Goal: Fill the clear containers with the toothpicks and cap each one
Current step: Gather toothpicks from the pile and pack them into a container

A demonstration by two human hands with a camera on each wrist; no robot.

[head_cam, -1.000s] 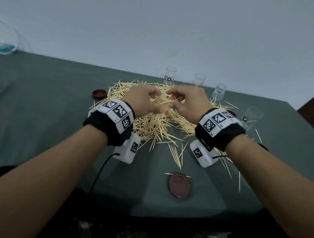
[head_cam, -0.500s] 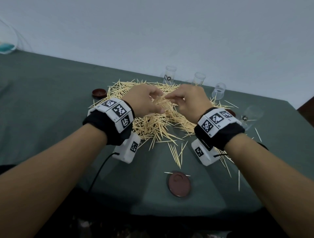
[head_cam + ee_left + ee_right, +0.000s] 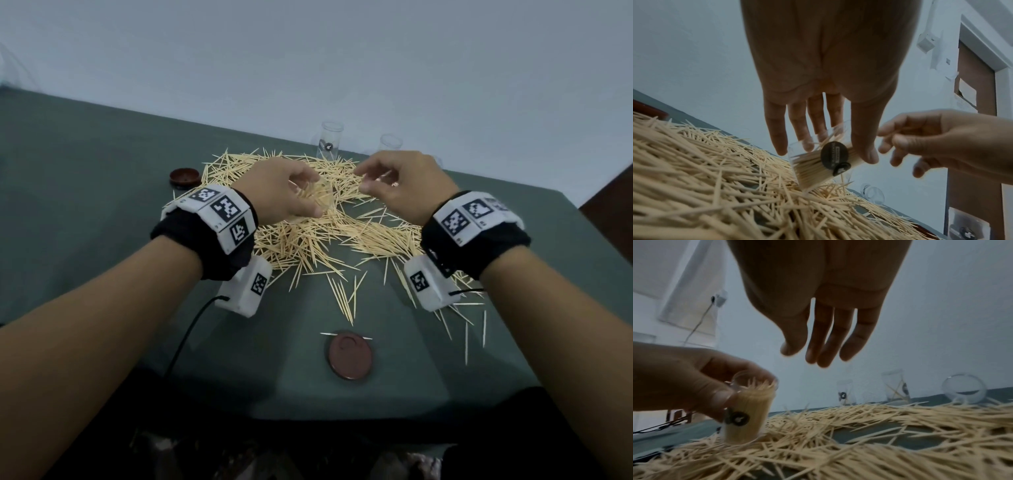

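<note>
One toothpick container (image 3: 748, 412), nearly full and uncapped, sits gripped in the left hand (image 3: 284, 192); right hand (image 3: 400, 185) hangs loosely curled, empty. Three containers (image 3: 896, 391) await filling.

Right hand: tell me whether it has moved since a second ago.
Yes. The right hand has pulled away to the right from the left hand, which holds the filled container over the toothpick pile.

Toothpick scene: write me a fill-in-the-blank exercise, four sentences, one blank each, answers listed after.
1. The left hand holds a clear container packed with ____.
2. That container has no ____ on it.
3. The right hand holds ____.
4. The reddish-brown cap nearest the person lies on the ____ cloth.

Missing words: toothpicks; cap; nothing; green
</note>
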